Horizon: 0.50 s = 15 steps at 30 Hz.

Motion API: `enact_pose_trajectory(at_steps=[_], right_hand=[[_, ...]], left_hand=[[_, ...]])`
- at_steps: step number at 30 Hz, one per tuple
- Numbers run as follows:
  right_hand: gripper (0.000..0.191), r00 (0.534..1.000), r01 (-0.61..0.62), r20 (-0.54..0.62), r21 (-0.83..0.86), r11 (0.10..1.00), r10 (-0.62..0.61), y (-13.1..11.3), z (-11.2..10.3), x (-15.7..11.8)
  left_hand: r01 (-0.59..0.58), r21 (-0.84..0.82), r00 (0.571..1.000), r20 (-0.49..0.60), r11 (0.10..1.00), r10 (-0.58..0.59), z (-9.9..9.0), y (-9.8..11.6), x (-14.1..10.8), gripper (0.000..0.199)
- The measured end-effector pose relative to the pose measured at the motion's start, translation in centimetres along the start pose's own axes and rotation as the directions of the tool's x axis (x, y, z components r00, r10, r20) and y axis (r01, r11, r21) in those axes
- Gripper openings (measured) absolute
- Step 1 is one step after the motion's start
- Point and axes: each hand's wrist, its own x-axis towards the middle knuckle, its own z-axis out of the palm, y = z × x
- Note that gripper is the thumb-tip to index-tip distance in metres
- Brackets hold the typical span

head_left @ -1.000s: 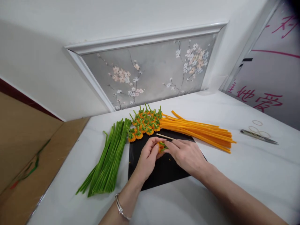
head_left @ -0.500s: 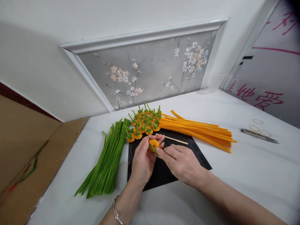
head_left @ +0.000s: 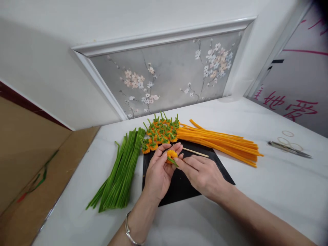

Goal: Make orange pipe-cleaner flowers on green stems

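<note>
My left hand [head_left: 159,172] is closed around an orange pipe-cleaner flower [head_left: 171,155], its fingers curled behind the ruffled head. Against the flower's lower edge lies a short green pipe cleaner [head_left: 172,161], its free end pinched by the fingertips of my right hand [head_left: 205,174]. Both hands are above a black mat [head_left: 179,191]. Just behind them sits a cluster of finished-looking orange flowers with green stems [head_left: 159,131], stems pointing up. A thin wooden stick [head_left: 196,152] rests on the mat beyond my right hand.
Green pipe cleaners [head_left: 123,174] lie bundled on the left of the white table [head_left: 282,191]; orange ones [head_left: 225,140] fan out to the right. Tweezers [head_left: 289,149] and rubber bands [head_left: 287,133] are at far right. A cardboard box [head_left: 51,171] borders the left edge.
The view has shifted slightly. In my hands the flower has tilted, so more of its round orange face shows, with the green piece still at its lower edge.
</note>
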Motion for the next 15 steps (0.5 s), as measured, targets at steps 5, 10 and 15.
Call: enact_pose_trajectory(at_steps=[5, 10, 15], right_hand=[[0.025, 0.988, -0.148, -0.02, 0.155, 0.977, 0.153, 0.3, 0.0, 0.2], [0.024, 0.96, -0.279, 0.041, 0.161, 0.947, 0.276, 1.1, 0.0, 0.0], [0.019, 0.957, -0.29, 0.051, 0.148, 0.946, 0.285, 1.3, -0.3, 0.2]], left_hand=[[0.023, 0.056, 0.999, 0.04, 0.998, -0.025, -0.8, -0.6, 0.3, 0.01], [0.008, 0.236, 0.995, 0.097, 0.972, -0.032, -1.5, -1.1, 0.6, 0.018], [0.021, 0.362, 0.992, 0.112, 0.932, -0.066, -2.0, -1.3, 0.7, 0.021]])
